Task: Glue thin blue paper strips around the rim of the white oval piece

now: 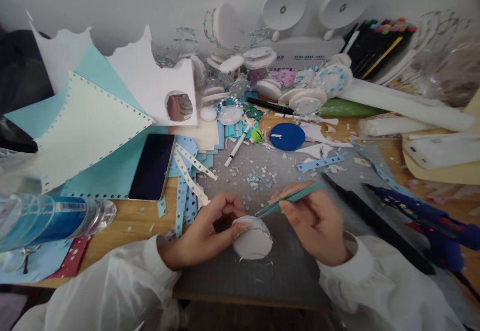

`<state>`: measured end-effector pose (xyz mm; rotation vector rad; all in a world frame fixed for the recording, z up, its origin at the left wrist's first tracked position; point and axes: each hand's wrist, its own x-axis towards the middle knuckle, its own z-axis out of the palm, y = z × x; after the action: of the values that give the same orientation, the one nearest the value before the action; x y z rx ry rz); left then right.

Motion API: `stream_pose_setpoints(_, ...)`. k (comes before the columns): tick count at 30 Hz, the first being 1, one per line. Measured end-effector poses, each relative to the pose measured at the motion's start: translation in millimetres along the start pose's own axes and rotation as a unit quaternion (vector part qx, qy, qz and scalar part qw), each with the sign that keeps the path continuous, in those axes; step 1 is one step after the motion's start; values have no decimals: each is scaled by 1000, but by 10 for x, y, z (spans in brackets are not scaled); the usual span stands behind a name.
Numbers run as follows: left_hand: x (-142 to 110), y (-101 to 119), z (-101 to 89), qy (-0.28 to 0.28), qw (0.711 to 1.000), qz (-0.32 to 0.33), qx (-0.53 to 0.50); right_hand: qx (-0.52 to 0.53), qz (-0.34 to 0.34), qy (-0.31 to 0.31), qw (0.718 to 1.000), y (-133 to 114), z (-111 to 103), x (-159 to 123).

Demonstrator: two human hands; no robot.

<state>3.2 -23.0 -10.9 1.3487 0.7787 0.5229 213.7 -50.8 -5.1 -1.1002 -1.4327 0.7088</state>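
Note:
My left hand (215,228) is closed on a round white disc (255,243), thumb over its upper left edge. Small decorations and thin wire-like strands show along the disc's rim. In my right hand (313,221) is a pair of teal tweezers (290,198), pinched between thumb and fingers. Their tips reach the upper edge of the disc; whether anything sits between them is too small to tell. Just beyond the hands, tiny blue and white paper pieces (261,177) lie scattered on the grey cutting mat (221,283).
A blue glue gun (427,216) and a long black tool (375,221) lie at right. At left are a phone (153,167), punched paper sheets (90,126) and a water bottle (56,218). Several decorated white discs (307,102) crowd the back, near a blue oval (288,136).

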Motion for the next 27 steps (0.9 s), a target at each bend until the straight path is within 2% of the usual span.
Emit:
stream_pose_setpoints(7, -5, 16, 7, -5, 1000, 16, 7, -4, 18, -6, 1000, 13, 9, -4)
stream_pose_setpoints(13, 0, 25, 10, -6, 999, 40, 19, 12, 85, -24, 996, 43, 4, -30)
stream_pose_setpoints(27, -21, -17, -5, -2, 992, 71, 103, 87, 194, -30, 977, 44, 30, 23)
